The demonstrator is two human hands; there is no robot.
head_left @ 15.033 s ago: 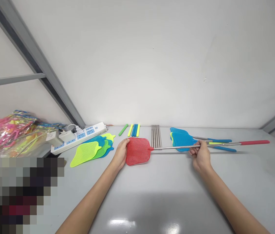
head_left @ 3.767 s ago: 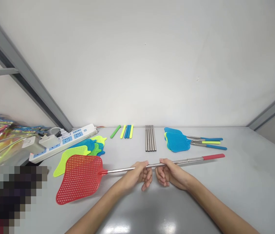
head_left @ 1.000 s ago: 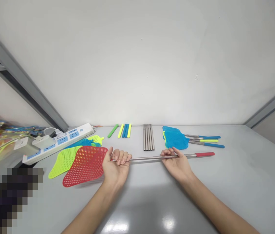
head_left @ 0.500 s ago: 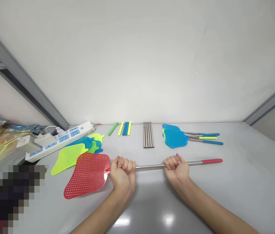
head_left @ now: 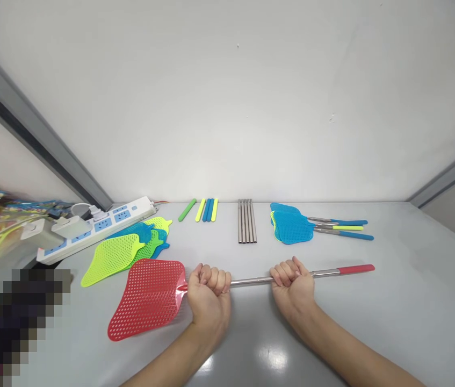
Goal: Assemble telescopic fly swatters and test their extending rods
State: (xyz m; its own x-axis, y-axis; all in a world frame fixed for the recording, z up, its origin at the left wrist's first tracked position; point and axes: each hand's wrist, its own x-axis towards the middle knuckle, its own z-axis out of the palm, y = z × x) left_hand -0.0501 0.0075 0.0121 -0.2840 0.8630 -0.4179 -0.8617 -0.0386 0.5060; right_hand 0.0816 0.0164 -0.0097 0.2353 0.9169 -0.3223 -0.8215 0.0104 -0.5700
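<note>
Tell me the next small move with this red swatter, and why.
Probably push the hands together to telescope the rod shorter: the left hand grips by the red swatter head, the right hand grips mid-rod, and the assembled swatters behind lie short.

Swatter [head_left: 150, 297] in hand: red perforated mesh head, silver rod, red grip. Loose heads [head_left: 130, 248]: neon yellow, green, blue mesh. Sleeves [head_left: 199, 210]: green, yellow, blue, yellow. Rods [head_left: 246, 221]: bare steel grey. Finished swatters [head_left: 291, 226]: blue heads, blue and yellow grips. Power strip [head_left: 98, 228]: white, blue sockets. Table [head_left: 412, 301]: pale grey.
</note>
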